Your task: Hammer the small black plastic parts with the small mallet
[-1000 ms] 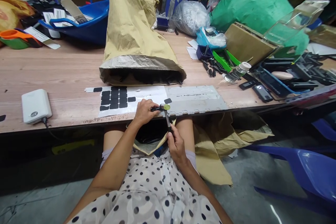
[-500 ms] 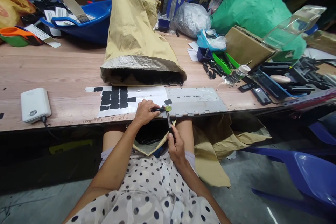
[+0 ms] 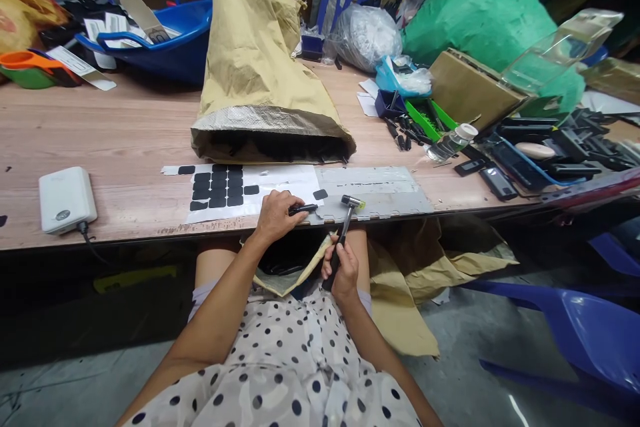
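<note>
My left hand (image 3: 274, 215) rests at the table's front edge, fingers closed on a small black elongated part (image 3: 303, 209) lying on the grey metal plate (image 3: 380, 190). My right hand (image 3: 341, 269) is wrapped round the black handle of a small hammer (image 3: 345, 223); its head with a yellow-green tip hangs over the plate, to the right of the black part and apart from it. Beside my left hand lies a white sheet (image 3: 280, 181) carrying several black pads (image 3: 219, 188). One loose black pad (image 3: 321, 194) sits just beyond the part.
A large brown paper sack (image 3: 260, 60) lies open behind the sheet. A white box with a cable (image 3: 67, 199) sits at the left. Blue baskets (image 3: 170, 40), green tray (image 3: 426, 117), bottle (image 3: 453, 140) and black parts crowd the back and right. A blue plastic chair (image 3: 595, 327) stands at my right.
My right hand has swung the hammer head off the black part, to the right and slightly up. My left hand and the part have stayed in place.
</note>
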A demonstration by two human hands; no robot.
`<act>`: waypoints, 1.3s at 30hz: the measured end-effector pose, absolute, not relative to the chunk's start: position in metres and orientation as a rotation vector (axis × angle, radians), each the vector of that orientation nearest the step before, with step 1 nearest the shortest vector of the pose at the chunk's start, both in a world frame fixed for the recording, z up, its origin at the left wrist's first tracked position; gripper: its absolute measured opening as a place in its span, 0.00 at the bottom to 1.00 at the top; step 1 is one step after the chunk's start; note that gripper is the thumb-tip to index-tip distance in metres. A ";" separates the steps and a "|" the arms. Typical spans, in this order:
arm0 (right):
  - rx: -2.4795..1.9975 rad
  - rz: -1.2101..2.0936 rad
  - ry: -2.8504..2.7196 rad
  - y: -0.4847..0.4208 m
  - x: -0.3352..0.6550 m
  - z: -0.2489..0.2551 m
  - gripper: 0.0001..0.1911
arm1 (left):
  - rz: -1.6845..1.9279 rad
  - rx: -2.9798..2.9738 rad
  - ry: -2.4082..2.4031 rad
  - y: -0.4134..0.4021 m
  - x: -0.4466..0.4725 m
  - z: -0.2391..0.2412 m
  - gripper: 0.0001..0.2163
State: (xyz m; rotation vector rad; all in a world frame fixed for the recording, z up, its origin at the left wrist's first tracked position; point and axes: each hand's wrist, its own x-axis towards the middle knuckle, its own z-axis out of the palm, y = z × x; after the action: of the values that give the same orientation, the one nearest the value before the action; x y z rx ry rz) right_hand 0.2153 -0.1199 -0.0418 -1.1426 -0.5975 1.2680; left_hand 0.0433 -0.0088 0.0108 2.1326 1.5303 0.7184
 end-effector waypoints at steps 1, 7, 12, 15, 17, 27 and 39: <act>-1.137 1.278 -0.582 -0.119 0.216 -0.042 0.17 | 0.717 2.137 1.522 -0.009 0.043 0.010 0.07; -1.134 1.285 -0.581 -0.118 0.213 -0.042 0.17 | 0.685 2.148 1.511 -0.008 0.041 0.012 0.08; -1.146 1.315 -0.554 -0.116 0.212 -0.040 0.18 | 0.731 2.220 1.408 -0.020 0.038 0.016 0.11; -1.140 1.328 -0.555 -0.116 0.210 -0.039 0.18 | 0.792 2.297 1.365 -0.041 0.032 0.014 0.10; -1.132 1.336 -0.563 -0.115 0.209 -0.039 0.18 | 0.798 2.355 1.346 -0.059 0.027 0.008 0.08; -1.117 1.332 -0.570 -0.115 0.207 -0.038 0.18 | 1.023 2.189 1.670 -0.045 0.008 0.013 0.06; -1.107 1.385 -0.561 -0.117 0.210 -0.040 0.19 | 1.158 1.258 2.416 0.120 -0.029 0.010 0.15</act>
State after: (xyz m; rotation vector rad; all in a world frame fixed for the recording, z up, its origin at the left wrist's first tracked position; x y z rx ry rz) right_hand 0.2096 -0.1171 -0.0399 -1.1068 -0.5610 1.3847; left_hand -0.0289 0.1198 0.0104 1.2584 2.4161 1.1585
